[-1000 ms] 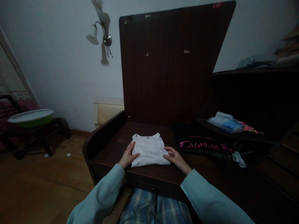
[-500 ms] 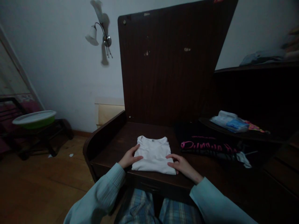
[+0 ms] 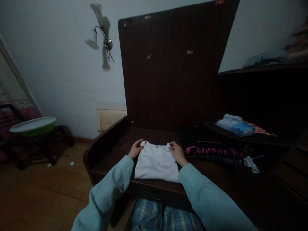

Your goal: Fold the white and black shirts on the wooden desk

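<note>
A folded white T-shirt lies flat on the dark wooden desk, its neckline with a small label at the far side. My left hand is closed at the shirt's far left corner, thumb on top of the cloth. At the far right corner, my right hand pinches the other shoulder, fingers bent over the edge. The undersides of both grips are hidden.
Dark folded clothing with pink lettering lies right of the shirt. Above it, a small shelf bears a blue-and-white plastic pack. The desk's raised side bounds the left. A green basin rests on a chair at far left.
Both hands have slid away from me along the shirt's sides, from its middle and near part to its far shoulder corners. The shirt remains in about the same place.
</note>
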`<state>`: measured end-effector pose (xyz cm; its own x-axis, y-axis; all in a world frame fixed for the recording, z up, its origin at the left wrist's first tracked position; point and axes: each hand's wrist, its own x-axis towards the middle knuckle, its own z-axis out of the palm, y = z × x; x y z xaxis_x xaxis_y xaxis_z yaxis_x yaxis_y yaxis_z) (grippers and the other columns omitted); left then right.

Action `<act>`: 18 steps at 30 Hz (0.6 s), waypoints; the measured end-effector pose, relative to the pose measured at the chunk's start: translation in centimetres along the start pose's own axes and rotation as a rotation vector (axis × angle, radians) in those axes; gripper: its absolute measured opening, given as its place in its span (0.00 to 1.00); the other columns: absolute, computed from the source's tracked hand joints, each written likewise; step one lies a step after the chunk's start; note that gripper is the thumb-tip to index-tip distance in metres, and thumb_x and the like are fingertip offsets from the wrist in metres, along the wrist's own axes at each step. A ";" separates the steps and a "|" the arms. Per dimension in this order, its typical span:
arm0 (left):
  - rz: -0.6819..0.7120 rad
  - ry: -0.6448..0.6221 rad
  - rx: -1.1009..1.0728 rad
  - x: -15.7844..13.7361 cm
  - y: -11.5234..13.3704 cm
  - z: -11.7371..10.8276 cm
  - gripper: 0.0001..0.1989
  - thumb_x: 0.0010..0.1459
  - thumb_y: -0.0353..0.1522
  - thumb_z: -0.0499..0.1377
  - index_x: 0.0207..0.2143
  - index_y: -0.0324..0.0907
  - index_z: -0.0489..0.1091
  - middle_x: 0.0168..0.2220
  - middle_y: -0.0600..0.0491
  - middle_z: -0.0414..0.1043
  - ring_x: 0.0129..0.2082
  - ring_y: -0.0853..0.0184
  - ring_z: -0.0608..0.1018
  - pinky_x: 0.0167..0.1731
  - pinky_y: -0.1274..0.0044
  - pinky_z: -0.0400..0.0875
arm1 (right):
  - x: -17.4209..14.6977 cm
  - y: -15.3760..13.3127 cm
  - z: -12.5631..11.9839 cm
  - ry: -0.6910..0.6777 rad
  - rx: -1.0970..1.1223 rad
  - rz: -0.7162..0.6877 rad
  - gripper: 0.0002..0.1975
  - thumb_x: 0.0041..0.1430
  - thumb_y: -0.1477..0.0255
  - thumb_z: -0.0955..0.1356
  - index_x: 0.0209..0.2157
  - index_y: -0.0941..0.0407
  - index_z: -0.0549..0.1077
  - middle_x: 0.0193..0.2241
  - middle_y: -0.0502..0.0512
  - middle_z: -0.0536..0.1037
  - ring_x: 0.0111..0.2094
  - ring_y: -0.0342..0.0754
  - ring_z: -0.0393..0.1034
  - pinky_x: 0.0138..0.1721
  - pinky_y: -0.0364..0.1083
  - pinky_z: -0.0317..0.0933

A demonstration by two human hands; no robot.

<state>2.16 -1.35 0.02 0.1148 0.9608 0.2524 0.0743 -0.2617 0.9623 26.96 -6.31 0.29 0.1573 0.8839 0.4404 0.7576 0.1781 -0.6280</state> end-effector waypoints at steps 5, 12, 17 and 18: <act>0.175 0.112 0.204 -0.6 0.4 -0.2 0.08 0.42 0.24 0.56 0.26 0.39 0.74 0.29 0.53 0.71 0.31 0.68 0.72 0.36 0.76 0.66 | 0.0 1.7 0.5 0.074 0.080 -0.131 0.06 0.48 0.74 0.61 0.26 0.57 0.69 0.29 0.56 0.72 0.34 0.49 0.67 0.38 0.47 0.60; 0.119 0.129 0.283 -0.4 0.2 0.1 0.15 0.47 0.29 0.56 0.40 0.41 0.72 0.35 0.50 0.71 0.34 0.68 0.73 0.38 0.76 0.67 | 0.0 1.4 0.5 0.086 0.068 -0.087 0.06 0.46 0.74 0.63 0.28 0.57 0.71 0.30 0.56 0.72 0.35 0.49 0.66 0.40 0.47 0.59; 0.045 0.155 0.301 -0.2 -0.4 -0.3 0.16 0.52 0.28 0.51 0.44 0.41 0.69 0.42 0.50 0.71 0.44 0.66 0.71 0.47 0.76 0.62 | -0.4 0.8 0.0 0.037 0.068 -0.077 0.11 0.52 0.69 0.61 0.24 0.56 0.72 0.30 0.55 0.75 0.35 0.48 0.67 0.40 0.45 0.58; 0.035 0.152 0.296 -0.2 -0.5 -0.4 0.16 0.52 0.28 0.51 0.44 0.41 0.69 0.42 0.50 0.72 0.44 0.66 0.71 0.46 0.76 0.63 | -0.4 0.7 -0.1 0.019 0.064 -0.072 0.11 0.52 0.69 0.61 0.24 0.56 0.73 0.31 0.55 0.76 0.36 0.48 0.67 0.40 0.45 0.58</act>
<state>1.69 -1.42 -0.44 -0.0253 0.9477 0.3182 0.3597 -0.2883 0.8874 27.46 -6.62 -0.25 0.1161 0.8596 0.4976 0.7256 0.2687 -0.6335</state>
